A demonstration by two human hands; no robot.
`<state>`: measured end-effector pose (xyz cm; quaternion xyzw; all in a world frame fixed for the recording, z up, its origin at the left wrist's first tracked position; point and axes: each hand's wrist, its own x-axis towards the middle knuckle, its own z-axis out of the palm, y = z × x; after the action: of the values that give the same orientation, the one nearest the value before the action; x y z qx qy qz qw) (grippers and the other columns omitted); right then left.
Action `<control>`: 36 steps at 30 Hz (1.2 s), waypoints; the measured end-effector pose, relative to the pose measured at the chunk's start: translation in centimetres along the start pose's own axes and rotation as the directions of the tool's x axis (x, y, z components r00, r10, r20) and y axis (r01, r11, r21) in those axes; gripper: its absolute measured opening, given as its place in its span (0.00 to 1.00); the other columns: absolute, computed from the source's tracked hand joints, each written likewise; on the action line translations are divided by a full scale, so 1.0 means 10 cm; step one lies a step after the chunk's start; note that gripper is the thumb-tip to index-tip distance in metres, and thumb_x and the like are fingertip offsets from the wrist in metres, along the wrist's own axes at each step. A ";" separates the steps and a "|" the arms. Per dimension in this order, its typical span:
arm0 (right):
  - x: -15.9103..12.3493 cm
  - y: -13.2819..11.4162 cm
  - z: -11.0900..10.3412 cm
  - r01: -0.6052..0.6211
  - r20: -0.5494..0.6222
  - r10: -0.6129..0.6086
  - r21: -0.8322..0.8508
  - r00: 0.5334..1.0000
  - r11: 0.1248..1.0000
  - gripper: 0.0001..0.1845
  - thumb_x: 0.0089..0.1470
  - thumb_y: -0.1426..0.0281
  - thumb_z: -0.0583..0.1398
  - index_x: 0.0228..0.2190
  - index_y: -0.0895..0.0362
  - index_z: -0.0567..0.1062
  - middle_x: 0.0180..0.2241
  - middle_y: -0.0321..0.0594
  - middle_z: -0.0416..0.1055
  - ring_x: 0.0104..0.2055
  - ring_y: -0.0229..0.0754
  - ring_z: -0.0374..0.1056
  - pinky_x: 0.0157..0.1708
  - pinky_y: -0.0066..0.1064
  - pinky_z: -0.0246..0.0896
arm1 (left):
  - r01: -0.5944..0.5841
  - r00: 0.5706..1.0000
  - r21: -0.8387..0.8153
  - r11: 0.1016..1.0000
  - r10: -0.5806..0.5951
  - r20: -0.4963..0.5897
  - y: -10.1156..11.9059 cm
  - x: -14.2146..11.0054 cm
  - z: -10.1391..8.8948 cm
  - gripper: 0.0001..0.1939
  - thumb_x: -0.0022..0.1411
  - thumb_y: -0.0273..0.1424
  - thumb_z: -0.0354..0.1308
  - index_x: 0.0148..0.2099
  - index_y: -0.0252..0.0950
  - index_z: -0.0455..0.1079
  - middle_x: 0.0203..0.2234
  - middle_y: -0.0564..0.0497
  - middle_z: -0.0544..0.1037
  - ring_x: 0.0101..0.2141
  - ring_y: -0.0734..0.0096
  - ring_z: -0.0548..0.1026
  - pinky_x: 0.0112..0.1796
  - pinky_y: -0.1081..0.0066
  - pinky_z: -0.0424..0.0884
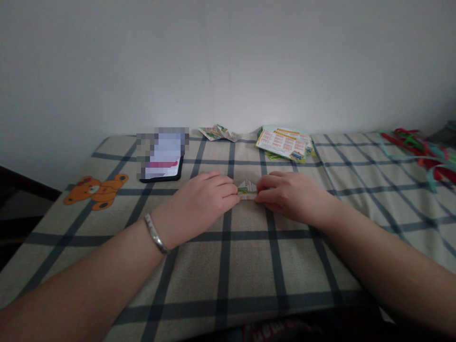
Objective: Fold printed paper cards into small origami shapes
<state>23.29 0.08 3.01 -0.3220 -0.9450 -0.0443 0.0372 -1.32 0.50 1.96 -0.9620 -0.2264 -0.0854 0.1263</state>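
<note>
A small folded piece of printed paper [247,189] lies on the checked cloth between my hands, its middle rising to a point. My left hand [204,199], with a silver bangle at the wrist, has its fingers closed over the paper's left end. At the other end, my right hand [290,195] pinches the paper between thumb and fingers. Both ends of the paper are hidden under my fingers. Beyond my hands, near the wall, are folded paper pieces [218,133] and a stack of printed sheets [283,144].
A phone [164,156] with a lit, partly blurred screen stands at the back left. The orange bear cut-out [96,191] lies near the left edge. Red, green and pale blue ribbons [423,152] are heaped at the right. Grey-striped cloth [199,285] covers the table up to the wall.
</note>
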 end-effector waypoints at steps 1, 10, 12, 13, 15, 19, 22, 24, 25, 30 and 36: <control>-0.01 0.00 0.00 -0.006 0.003 0.006 0.001 1.000 1.000 0.09 0.58 0.72 0.57 0.36 0.52 0.78 0.39 0.37 0.73 0.34 0.38 0.66 0.29 0.31 0.50 | 0.002 1.000 -0.008 1.000 -0.002 0.002 -0.01 -0.01 -0.01 0.11 0.66 0.24 0.51 0.46 0.37 0.74 0.43 0.49 0.78 0.49 0.61 0.72 0.52 0.57 0.67; -0.07 0.06 -0.06 -0.050 0.049 0.047 0.049 0.998 0.998 0.08 0.56 0.73 0.58 0.34 0.52 0.78 0.39 0.35 0.74 0.35 0.38 0.68 0.28 0.30 0.50 | 0.019 1.000 -0.061 0.998 -0.018 0.006 -0.06 -0.02 -0.05 0.11 0.66 0.23 0.51 0.43 0.36 0.74 0.41 0.50 0.79 0.48 0.62 0.73 0.48 0.60 0.70; -0.08 0.07 -0.07 -0.059 0.052 0.056 0.061 0.997 0.996 0.09 0.56 0.72 0.58 0.35 0.51 0.78 0.38 0.35 0.74 0.35 0.38 0.68 0.28 0.30 0.51 | 0.038 0.999 -0.053 0.998 -0.036 0.029 -0.04 -0.02 -0.05 0.10 0.66 0.24 0.51 0.42 0.36 0.74 0.40 0.49 0.79 0.45 0.62 0.73 0.47 0.60 0.71; -0.09 0.07 -0.08 -0.061 0.050 0.058 0.064 0.997 0.996 0.09 0.56 0.72 0.58 0.35 0.51 0.78 0.38 0.35 0.74 0.35 0.38 0.68 0.28 0.30 0.51 | 0.046 0.998 -0.047 0.998 -0.044 0.041 -0.03 -0.02 -0.05 0.10 0.66 0.24 0.52 0.42 0.35 0.74 0.40 0.49 0.79 0.44 0.62 0.73 0.46 0.59 0.71; -0.10 0.07 -0.09 -0.065 0.053 0.062 0.055 0.997 0.996 0.09 0.56 0.72 0.58 0.34 0.52 0.78 0.38 0.36 0.74 0.35 0.38 0.69 0.28 0.30 0.52 | 0.053 0.997 -0.034 0.998 -0.051 0.058 -0.02 -0.02 -0.05 0.09 0.65 0.25 0.52 0.42 0.34 0.74 0.40 0.48 0.78 0.43 0.62 0.74 0.46 0.59 0.71; -0.12 0.02 -0.14 -0.105 0.073 0.106 -0.013 0.992 0.994 0.08 0.56 0.73 0.58 0.31 0.53 0.78 0.37 0.36 0.75 0.34 0.39 0.69 0.27 0.30 0.52 | 0.071 0.994 -0.035 0.997 -0.067 0.089 0.00 -0.01 -0.06 0.10 0.64 0.23 0.52 0.40 0.34 0.74 0.38 0.47 0.78 0.42 0.61 0.74 0.45 0.59 0.71; -0.13 0.00 -0.17 -0.107 0.058 0.109 -0.031 0.992 0.994 0.09 0.56 0.74 0.58 0.30 0.53 0.78 0.36 0.36 0.76 0.33 0.38 0.69 0.27 0.30 0.51 | 0.075 0.995 -0.048 0.996 -0.072 0.066 -0.01 -0.01 -0.06 0.10 0.63 0.23 0.51 0.39 0.34 0.75 0.37 0.47 0.78 0.41 0.62 0.73 0.44 0.60 0.71; -0.13 0.00 -0.19 -0.097 0.055 0.098 -0.019 0.994 0.995 0.10 0.56 0.74 0.57 0.29 0.54 0.78 0.34 0.36 0.75 0.33 0.37 0.68 0.27 0.29 0.52 | 0.089 0.995 -0.066 0.994 -0.086 0.047 -0.01 -0.02 -0.05 0.11 0.63 0.23 0.51 0.38 0.34 0.75 0.37 0.47 0.78 0.40 0.62 0.74 0.44 0.60 0.70; -0.13 0.00 -0.19 -0.095 0.060 0.096 -0.013 0.994 0.995 0.10 0.56 0.74 0.57 0.29 0.54 0.78 0.33 0.37 0.75 0.32 0.37 0.68 0.27 0.29 0.52 | 0.098 0.995 -0.077 0.992 -0.095 0.040 -0.02 -0.02 -0.05 0.11 0.63 0.22 0.50 0.38 0.34 0.75 0.37 0.47 0.78 0.40 0.63 0.74 0.43 0.60 0.70; -0.13 0.01 -0.23 -0.111 0.119 0.113 -0.020 0.986 0.994 0.10 0.56 0.75 0.57 0.27 0.55 0.77 0.31 0.38 0.74 0.33 0.38 0.68 0.29 0.30 0.53 | 0.144 0.989 -0.078 0.987 -0.140 0.051 -0.01 -0.03 -0.06 0.12 0.62 0.22 0.50 0.38 0.35 0.75 0.38 0.48 0.78 0.39 0.62 0.74 0.42 0.59 0.71; -0.16 0.04 -0.22 -0.131 0.090 0.132 -0.014 0.987 0.991 0.10 0.54 0.75 0.56 0.25 0.55 0.75 0.32 0.37 0.74 0.31 0.36 0.67 0.27 0.29 0.51 | 0.157 0.986 0.000 0.988 -0.157 0.050 0.06 -0.01 -0.07 0.11 0.62 0.23 0.51 0.35 0.35 0.76 0.33 0.48 0.79 0.36 0.61 0.74 0.48 0.53 0.69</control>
<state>24.93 -0.78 5.05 -0.3853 -0.9222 -0.0309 -0.0043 -1.18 -0.21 2.47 -0.9432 -0.3045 -0.0717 0.1115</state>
